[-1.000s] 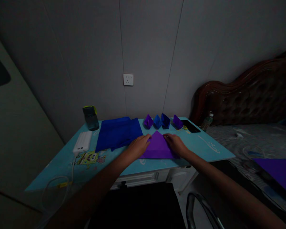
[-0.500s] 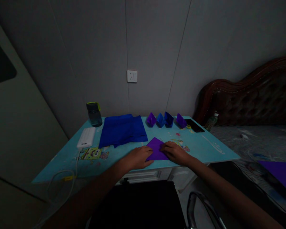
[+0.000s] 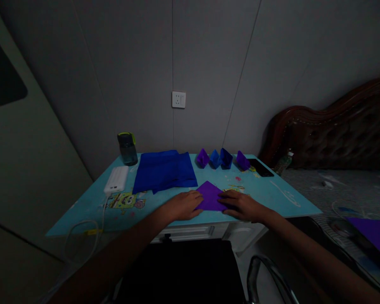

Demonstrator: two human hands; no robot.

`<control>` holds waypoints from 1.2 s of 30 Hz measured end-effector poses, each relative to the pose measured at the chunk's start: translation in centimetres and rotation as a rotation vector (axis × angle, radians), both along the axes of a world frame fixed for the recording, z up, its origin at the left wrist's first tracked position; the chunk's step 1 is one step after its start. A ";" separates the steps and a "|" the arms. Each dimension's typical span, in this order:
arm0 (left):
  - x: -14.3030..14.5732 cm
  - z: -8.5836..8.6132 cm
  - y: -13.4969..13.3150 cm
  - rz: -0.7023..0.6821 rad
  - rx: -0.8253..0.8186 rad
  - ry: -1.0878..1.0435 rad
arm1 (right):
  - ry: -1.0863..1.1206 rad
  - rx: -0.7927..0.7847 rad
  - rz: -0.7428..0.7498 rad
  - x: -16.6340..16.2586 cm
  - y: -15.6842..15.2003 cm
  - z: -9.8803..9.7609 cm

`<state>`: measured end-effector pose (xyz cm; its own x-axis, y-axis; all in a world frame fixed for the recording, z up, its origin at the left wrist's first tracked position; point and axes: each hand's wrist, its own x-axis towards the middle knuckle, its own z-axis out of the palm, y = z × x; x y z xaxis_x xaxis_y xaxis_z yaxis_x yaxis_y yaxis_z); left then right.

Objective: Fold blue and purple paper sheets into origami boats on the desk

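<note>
A folded purple paper [image 3: 210, 195], pointed at its far end, lies near the front edge of the light blue table [image 3: 272, 194]. My left hand [image 3: 184, 204] rests flat on its left side, fingers stretched toward the paper. My right hand [image 3: 242, 204] lies flat on its right side, fingers spread over the edge. A stack of dark blue sheets [image 3: 164, 171] sits behind the left hand. Several small folded paper shapes, purple and blue [image 3: 221, 158], stand in a row at the back of the table.
A white power bank [image 3: 116, 178] with a cable lies at the left, a dark bottle [image 3: 128, 148] behind it. A black phone [image 3: 261, 167] lies at the back right. A bed with a dark headboard [image 3: 335, 131] stands to the right, with a purple sheet [image 3: 375, 232] on it.
The purple paper now shows a smaller shape than a second ago. Both hands have drawn back toward the table's front edge and lie flat on the paper's sides.
</note>
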<state>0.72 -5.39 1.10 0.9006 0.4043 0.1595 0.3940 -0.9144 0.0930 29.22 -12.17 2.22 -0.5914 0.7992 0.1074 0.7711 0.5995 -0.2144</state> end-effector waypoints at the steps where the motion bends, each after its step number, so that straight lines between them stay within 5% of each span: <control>1: 0.1 -0.2 0.1 0.019 0.006 -0.002 | 0.009 0.002 -0.006 0.0 -0.1 -0.1; 14: 1.7 -1.8 1.3 -0.009 0.282 0.069 | 0.048 0.100 -0.037 0.3 -0.2 -0.9; 19: 1.9 -0.7 1.5 0.000 0.233 0.110 | 0.108 0.127 -0.051 0.2 0.2 -1.2; 28: 2.1 1.6 3.4 0.159 -0.062 0.043 | 0.148 0.042 -0.352 0.1 2.7 -1.4; 36: 2.2 0.4 3.2 0.109 0.175 0.044 | 0.207 0.030 -0.509 0.1 4.5 -3.1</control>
